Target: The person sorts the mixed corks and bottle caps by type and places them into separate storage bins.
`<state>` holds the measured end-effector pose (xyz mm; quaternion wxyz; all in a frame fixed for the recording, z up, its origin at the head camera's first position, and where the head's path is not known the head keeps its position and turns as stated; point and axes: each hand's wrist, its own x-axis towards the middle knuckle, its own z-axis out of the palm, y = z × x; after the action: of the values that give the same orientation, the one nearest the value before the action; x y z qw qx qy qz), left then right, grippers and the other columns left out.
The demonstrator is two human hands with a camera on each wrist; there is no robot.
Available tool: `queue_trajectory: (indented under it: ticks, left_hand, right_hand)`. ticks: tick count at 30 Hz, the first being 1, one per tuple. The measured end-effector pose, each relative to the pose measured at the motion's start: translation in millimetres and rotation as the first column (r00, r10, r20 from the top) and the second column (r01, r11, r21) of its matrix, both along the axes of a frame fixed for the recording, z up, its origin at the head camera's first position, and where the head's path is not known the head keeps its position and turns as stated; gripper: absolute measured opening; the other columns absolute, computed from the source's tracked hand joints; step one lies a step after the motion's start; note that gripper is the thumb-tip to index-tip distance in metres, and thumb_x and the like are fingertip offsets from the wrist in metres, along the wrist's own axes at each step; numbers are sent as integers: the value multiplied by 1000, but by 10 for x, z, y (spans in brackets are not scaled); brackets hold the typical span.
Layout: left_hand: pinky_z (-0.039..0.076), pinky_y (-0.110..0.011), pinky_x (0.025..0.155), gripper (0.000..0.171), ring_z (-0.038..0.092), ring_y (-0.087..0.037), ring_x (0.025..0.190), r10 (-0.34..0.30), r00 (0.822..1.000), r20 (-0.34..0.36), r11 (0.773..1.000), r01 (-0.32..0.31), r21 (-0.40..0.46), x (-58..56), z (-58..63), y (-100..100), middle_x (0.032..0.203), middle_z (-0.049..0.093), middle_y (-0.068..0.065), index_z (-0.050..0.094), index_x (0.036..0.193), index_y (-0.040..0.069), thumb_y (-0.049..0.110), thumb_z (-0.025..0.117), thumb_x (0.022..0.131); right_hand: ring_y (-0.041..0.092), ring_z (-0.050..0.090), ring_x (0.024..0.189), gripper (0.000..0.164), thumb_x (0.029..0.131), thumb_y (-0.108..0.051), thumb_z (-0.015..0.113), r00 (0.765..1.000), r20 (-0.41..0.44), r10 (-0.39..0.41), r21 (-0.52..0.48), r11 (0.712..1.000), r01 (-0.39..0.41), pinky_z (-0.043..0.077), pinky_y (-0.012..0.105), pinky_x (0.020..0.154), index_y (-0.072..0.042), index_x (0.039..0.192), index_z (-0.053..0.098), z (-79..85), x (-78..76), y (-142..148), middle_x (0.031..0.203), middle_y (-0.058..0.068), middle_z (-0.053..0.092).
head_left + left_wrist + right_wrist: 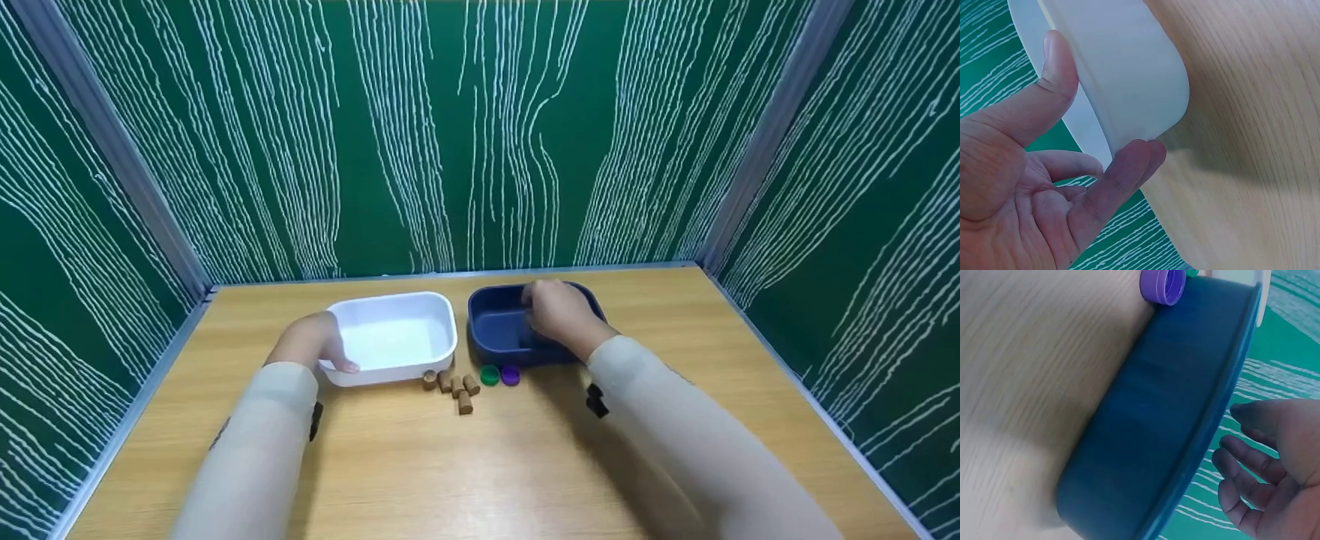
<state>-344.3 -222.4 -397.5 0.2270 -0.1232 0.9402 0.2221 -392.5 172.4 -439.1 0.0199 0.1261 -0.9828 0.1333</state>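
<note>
A white plastic tub stands on the table at centre left. My left hand grips its left end, with the thumb and fingers at the rim. The left wrist view shows the thumb along the edge and the fingertips against the tub's corner. To its right is a dark blue tub. Over that tub's right part hovers my right hand, slightly blurred. In the right wrist view its fingers are loosely bent beyond the blue rim, and nothing shows between them.
Several brown corks lie in front of the gap between the tubs. Beside them, close before the blue tub, are a green bottle cap and a purple bottle cap. Green panels with white lines wall in the wooden table.
</note>
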Motion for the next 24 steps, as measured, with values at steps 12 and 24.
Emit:
queue_trajectory:
  ticks: [12, 24]
  left_hand:
    - [42, -64, 135, 96, 56, -44, 140, -27, 1000, 15, 999, 28, -25, -70, -21, -28, 161, 57, -31, 48, 161, -12, 27, 99, 90]
    - [43, -64, 134, 91, 58, -44, 138, -37, 999, 12, 999, 37, -40, -73, -55, -22, 158, 60, -31, 52, 158, -11, 29, 99, 90]
  right_hand:
    - [31, 79, 120, 34, 107, -26, 80, 997, -55, 57, 2, 998, -57, 66, 54, 109, -6, 135, 80, 86, 374, -36, 132, 15, 82]
    - [21, 72, 82, 32, 110, -38, 76, 976, -118, 182, 74, 982, -174, 71, 46, 89, -8, 123, 80, -17, 669, -96, 105, 9, 84]
